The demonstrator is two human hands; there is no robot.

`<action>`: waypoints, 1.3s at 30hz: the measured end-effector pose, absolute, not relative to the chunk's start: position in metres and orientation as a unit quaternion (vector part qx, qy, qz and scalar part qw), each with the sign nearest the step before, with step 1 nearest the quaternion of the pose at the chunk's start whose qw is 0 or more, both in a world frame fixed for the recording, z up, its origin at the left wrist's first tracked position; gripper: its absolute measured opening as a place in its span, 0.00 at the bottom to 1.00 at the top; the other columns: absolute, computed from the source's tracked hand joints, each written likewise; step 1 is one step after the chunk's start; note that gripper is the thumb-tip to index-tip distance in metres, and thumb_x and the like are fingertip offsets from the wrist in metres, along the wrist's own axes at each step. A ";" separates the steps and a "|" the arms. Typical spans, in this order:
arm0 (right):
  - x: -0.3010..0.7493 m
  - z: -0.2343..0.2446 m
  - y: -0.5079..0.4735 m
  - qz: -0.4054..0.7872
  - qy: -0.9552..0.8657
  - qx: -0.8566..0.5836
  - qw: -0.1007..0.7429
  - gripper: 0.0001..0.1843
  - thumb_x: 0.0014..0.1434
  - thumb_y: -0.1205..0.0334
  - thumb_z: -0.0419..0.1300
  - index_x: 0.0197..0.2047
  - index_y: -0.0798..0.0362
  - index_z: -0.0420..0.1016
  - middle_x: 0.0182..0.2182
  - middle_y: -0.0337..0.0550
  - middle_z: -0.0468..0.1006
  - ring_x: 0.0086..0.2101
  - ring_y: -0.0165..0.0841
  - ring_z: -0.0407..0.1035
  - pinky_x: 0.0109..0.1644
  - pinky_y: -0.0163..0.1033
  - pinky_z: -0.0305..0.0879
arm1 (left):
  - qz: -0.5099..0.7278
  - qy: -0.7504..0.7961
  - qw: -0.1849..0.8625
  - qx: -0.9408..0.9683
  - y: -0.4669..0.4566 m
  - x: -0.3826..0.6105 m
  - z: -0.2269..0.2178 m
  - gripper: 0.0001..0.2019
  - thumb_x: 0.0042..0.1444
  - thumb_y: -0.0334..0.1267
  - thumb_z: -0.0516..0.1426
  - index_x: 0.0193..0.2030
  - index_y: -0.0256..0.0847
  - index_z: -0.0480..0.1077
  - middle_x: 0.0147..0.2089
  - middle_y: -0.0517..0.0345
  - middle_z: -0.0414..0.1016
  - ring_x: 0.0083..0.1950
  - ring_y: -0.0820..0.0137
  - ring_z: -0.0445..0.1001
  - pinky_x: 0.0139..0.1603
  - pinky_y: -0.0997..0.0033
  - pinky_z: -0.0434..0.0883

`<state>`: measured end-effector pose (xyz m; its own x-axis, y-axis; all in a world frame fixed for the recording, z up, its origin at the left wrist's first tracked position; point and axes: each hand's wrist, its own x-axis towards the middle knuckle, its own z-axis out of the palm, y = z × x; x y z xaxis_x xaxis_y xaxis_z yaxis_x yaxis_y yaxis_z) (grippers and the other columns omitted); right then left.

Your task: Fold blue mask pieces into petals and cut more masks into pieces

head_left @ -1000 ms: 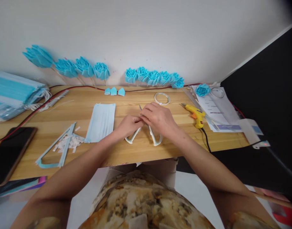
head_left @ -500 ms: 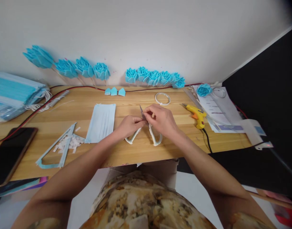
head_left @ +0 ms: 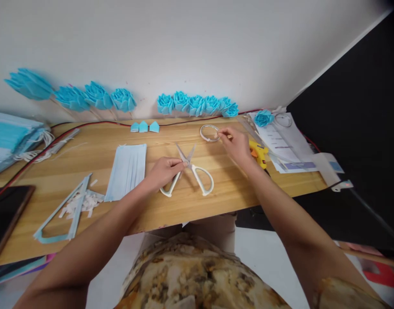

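- Head view: I'm seeing the left hand point(head_left: 166, 171) pinching the scissors point(head_left: 193, 171) near the pivot, around the middle of the table point(head_left: 235, 189); the blades are standing apart, tips pointing away from the wearer.
- Head view: the right hand point(head_left: 237, 146) is bringing its fingertips together at the near-right rim of the white ring point(head_left: 208, 139), which is lying beyond the scissors. I can't tell whether they're pinching the ring or something small beside it.
- Head view: I'm judging that the thumb is sitting close enough to the pivot for a careless closing to nip it.
- Head view: the right wrist is overlapping the yellow glue gun point(head_left: 260, 154); contact is staying unclear to me, but a sideways sweep could be shoving it.
- Head view: the face mask point(head_left: 126, 171) is lying beside the left forearm point(head_left: 119, 219), so a drifting arm could be dragging it into the paper clippings point(head_left: 90, 199).
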<state>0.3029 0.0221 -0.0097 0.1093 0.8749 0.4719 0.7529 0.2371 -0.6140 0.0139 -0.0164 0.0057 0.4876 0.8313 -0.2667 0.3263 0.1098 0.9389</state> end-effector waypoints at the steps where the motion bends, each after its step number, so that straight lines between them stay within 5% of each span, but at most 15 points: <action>1: 0.306 -0.016 0.023 0.054 -0.679 -0.611 0.405 0.09 0.63 0.57 0.59 0.38 0.51 0.79 0.37 0.46 0.83 0.37 0.39 0.75 0.43 0.45 0.72 | 0.212 0.457 0.586 0.635 -0.016 0.014 0.004 0.21 0.56 0.55 0.57 0.23 0.40 0.67 0.18 0.65 0.63 0.19 0.77 0.56 0.22 0.73 0.54; 17: 0.316 -0.043 0.033 -0.058 -0.772 -0.570 0.275 0.12 0.68 0.60 0.54 0.42 0.51 0.79 0.38 0.50 0.84 0.39 0.41 0.76 0.44 0.43 0.69 | 0.190 0.468 0.570 0.647 -0.015 0.015 0.002 0.21 0.57 0.55 0.56 0.23 0.40 0.68 0.18 0.65 0.64 0.19 0.77 0.57 0.22 0.73 0.54; 39: 0.317 -0.043 0.029 -0.071 -0.773 -0.575 0.258 0.14 0.69 0.59 0.53 0.41 0.51 0.80 0.37 0.50 0.84 0.39 0.42 0.76 0.43 0.44 0.68 | 0.189 0.467 0.573 0.646 -0.016 0.015 0.006 0.22 0.56 0.55 0.57 0.21 0.41 0.64 0.17 0.65 0.61 0.19 0.77 0.56 0.23 0.72 0.54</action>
